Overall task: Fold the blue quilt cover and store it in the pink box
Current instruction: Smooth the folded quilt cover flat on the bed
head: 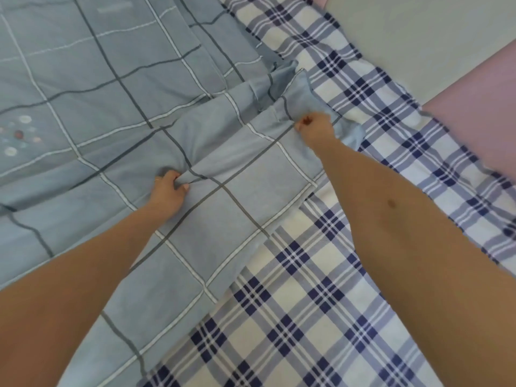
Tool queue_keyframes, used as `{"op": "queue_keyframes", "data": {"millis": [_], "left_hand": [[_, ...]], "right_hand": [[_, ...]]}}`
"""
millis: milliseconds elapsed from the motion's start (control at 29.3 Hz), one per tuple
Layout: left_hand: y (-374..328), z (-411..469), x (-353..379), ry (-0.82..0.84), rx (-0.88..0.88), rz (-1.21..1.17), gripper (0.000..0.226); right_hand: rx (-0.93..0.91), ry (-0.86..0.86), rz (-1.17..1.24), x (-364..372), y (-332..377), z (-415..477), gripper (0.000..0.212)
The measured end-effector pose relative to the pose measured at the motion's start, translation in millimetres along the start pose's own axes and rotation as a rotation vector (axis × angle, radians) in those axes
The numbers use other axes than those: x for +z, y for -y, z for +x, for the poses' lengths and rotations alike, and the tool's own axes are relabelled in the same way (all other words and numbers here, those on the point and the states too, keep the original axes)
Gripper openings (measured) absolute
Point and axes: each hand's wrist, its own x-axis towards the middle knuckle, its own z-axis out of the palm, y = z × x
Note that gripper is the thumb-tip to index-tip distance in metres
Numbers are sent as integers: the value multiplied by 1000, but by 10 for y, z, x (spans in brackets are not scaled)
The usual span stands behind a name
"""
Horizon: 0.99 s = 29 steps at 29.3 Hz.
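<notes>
**Asker:** Hands, where are they?

**Me:** My left hand (170,192) is curled round a bunched ridge of the blue quilt cover (92,88), with the cloth pinched between thumb and fingers. My right hand (315,129) is farther off and to the right, its fist clamped on the cover's gathered right corner.

**Asker:** And the cover itself?

**Me:** It's spread over the left and far part of the bed, on top of the plaid sheet (307,303). Between my two hands the fabric is drawn up into a raised fold. Nearer than that fold, a gridded panel lies flat.

**Asker:** Any writing on it?

**Me:** There's an embroidered motif (19,135) of small ovals at the left edge. It's too blurred to tell whether it carries letters.

**Asker:** Edges, and room to move?

**Me:** The cover's right edge runs diagonally from my right hand down toward the near left. To the right of it the plaid sheet lies bare, under my right forearm and nearer. The sheet's far right edge meets a pale surface (418,37). A pink surface (480,127) lies just beside the sheet on the right, and I cannot tell whether it is the box.
</notes>
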Motion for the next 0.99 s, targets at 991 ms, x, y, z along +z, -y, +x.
{"op": "queue_keyframes", "data": {"millis": [991], "left_hand": [[565, -182, 275, -293, 273, 578, 70]], "right_hand": [[128, -376, -206, -184, -428, 93, 55]]}}
